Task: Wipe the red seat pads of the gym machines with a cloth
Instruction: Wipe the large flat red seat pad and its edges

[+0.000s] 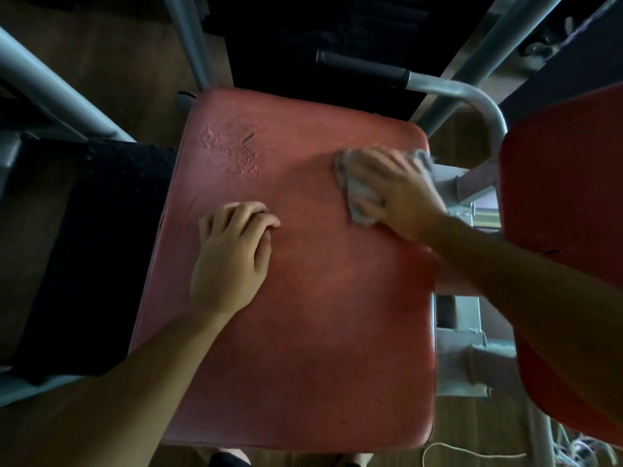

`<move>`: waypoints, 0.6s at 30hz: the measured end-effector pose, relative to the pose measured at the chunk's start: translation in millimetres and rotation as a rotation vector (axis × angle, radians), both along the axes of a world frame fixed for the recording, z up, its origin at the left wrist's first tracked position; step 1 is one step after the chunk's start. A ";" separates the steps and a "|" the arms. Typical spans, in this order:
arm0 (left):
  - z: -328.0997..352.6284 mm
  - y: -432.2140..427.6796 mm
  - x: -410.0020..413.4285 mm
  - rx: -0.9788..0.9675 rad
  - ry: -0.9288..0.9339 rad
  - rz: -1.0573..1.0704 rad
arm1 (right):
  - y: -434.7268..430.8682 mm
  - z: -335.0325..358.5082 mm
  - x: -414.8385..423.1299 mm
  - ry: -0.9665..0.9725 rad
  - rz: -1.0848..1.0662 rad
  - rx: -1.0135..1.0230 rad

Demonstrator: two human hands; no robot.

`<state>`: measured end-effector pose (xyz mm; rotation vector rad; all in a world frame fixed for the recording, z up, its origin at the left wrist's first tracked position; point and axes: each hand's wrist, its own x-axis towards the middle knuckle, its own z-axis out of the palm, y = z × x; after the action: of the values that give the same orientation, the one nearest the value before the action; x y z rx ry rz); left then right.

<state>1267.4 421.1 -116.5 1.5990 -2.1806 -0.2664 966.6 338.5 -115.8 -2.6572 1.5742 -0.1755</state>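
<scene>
The near half and far left of the red seat pad [303,315] lie open for a sweep. The left hand [232,251] rests fingertips-down at mid-pad and blocks a straight pass across the middle. The right hand [401,193], flat on the cloth [360,193], sits at the far right edge, hemmed by a grey curved bar [485,106] and a second red pad [566,230] just beside. Grey frame tubes [50,85] slant along the left side.
</scene>
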 end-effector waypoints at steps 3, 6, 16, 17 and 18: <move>1.3 0.7 -1.8 0.010 -0.008 0.000 | -4.5 4.5 19.5 -0.119 -0.322 -0.029; 3.4 0.5 -2.1 0.020 -0.019 0.000 | 38.7 4.5 40.6 -0.040 -0.132 0.038; 4.3 -1.0 -4.3 0.045 -0.025 0.016 | -22.4 11.5 -7.8 0.103 0.207 0.057; 4.2 -0.9 -4.3 0.044 -0.024 0.018 | -25.6 12.7 -2.0 0.047 0.072 0.027; 4.1 -0.8 -4.2 0.044 -0.024 0.020 | -23.4 12.7 9.2 -0.001 -0.062 0.001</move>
<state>1263.1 420.4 -112.5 1.6549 -2.1894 -0.2929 975.8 315.1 -103.0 -2.6087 1.6563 -0.1783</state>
